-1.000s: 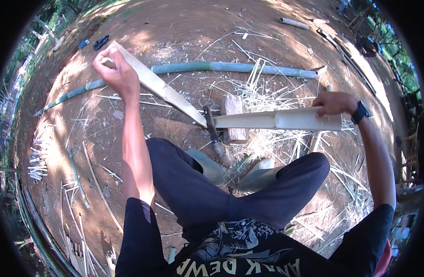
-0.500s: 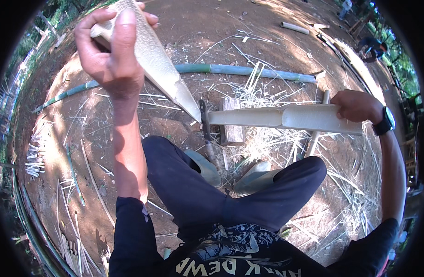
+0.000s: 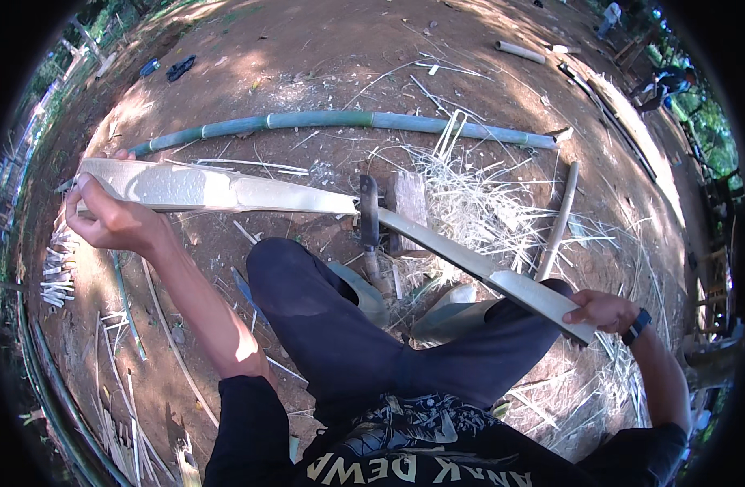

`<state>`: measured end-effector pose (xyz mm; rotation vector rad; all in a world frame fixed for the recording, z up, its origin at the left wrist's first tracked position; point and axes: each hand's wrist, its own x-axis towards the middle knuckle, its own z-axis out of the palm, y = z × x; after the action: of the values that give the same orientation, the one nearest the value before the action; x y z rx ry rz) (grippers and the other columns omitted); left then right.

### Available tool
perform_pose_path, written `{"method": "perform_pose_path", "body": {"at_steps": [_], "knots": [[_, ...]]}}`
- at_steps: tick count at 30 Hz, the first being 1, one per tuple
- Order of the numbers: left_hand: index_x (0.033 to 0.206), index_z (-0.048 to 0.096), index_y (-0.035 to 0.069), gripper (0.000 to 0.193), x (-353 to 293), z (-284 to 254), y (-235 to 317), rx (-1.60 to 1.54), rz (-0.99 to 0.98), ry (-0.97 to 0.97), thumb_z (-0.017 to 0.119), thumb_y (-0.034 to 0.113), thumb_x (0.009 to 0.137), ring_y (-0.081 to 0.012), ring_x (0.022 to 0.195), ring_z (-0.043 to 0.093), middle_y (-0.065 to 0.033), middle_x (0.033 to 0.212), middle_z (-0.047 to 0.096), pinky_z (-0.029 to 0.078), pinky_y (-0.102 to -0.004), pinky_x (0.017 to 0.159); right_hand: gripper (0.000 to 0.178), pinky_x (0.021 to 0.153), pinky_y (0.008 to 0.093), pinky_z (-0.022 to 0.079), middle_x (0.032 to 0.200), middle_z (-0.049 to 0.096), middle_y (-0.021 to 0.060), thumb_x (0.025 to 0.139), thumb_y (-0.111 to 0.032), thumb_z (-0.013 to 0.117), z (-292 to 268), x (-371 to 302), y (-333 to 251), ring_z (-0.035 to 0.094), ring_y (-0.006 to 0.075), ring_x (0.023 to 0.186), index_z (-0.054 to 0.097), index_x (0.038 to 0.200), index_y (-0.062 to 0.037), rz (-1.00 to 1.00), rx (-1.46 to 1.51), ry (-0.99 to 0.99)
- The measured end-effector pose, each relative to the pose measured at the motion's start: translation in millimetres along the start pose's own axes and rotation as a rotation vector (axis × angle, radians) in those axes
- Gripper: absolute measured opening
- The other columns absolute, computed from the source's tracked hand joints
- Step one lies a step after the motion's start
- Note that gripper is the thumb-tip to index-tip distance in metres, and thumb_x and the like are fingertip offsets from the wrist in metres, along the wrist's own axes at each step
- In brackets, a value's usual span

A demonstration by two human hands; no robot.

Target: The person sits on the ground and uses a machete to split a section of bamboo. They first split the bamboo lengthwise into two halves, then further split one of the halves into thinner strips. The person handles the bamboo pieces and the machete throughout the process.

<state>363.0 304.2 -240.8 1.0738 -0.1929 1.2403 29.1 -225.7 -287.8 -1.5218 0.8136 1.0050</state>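
Left hand (image 3: pixel 111 215) and right hand (image 3: pixel 608 311) are gripping pale, trough-shaped bamboo halves (image 3: pixel 186 187), seemingly mostly split, final parting at centre-frame possibly remaining.

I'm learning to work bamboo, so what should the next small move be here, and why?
Probably ease both bamboo pieces gently outward. The left hand grips the left bamboo piece and the right hand the right bamboo piece; their inner ends come close together at the knife, whose blade hides whether they join.
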Motion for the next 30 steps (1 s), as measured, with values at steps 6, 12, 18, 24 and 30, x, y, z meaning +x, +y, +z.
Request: {"method": "perform_pose_path", "body": {"at_steps": [6,12,18,24,30], "knots": [[0.111,0.036,-0.004,0.035,-9.0,1.2,-14.2,0.218,0.032,0.010,0.059,0.016,0.093,-0.0309,0.081,0.069,-0.0284,0.096,0.060,0.061,-0.0368,0.069,0.029,0.061,0.0321,0.058,0.090,0.067,0.0123,0.097,-0.017,0.059,95.0,10.8,41.6,0.070,0.0194,0.071,0.057,0.116,0.0046,-0.109,0.588,-0.308],[0.115,0.039,0.001,0.039,-64.8,40.9,27.5,0.080,-0.092,-0.113,0.064,0.019,0.093,-0.0263,0.084,0.066,-0.0233,0.095,0.061,0.058,-0.0368,0.073,0.037,0.061,0.0308,0.056,0.089,0.065,0.0124,0.098,-0.018,0.058,139.8,0.3,63.0,0.067,0.0202,0.068,0.052,0.125,0.0056,-0.188,0.756,-0.342],[0.119,0.043,0.005,0.034,-117.6,77.9,41.2,-0.115,-0.058,-0.421,0.061,0.010,0.091,-0.0274,0.084,0.065,-0.0276,0.101,0.060,0.057,-0.0395,0.078,0.036,0.058,0.0301,0.056,0.082,0.064,0.0083,0.098,-0.026,0.060,143.6,3.6,51.2,0.067,0.0160,0.067,0.056,0.115,0.0060,-0.160,0.386,-0.117],[0.115,0.039,-0.004,0.033,-52.8,37.1,95.4,0.060,0.026,-0.051,0.052,0.020,0.097,-0.0342,0.086,0.067,-0.0303,0.099,0.060,0.060,-0.0424,0.077,0.032,0.053,0.0305,0.058,0.083,0.065,0.0098,0.096,-0.023,0.064,110.7,-38.0,41.7,0.068,0.0169,0.064,0.058,0.111,0.0044,-0.170,0.640,-0.257],[0.112,0.041,-0.002,0.034,-76.8,43.2,78.6,-0.081,0.058,-0.296,0.051,0.025,0.094,-0.0326,0.087,0.064,-0.0287,0.099,0.058,0.058,-0.0454,0.080,0.026,0.051,0.0328,0.058,0.079,0.066,0.0116,0.097,-0.021,0.060,121.9,-15.1,36.2,0.068,0.0190,0.060,0.058,0.105,0.0045,-0.182,0.623,-0.195]]}}
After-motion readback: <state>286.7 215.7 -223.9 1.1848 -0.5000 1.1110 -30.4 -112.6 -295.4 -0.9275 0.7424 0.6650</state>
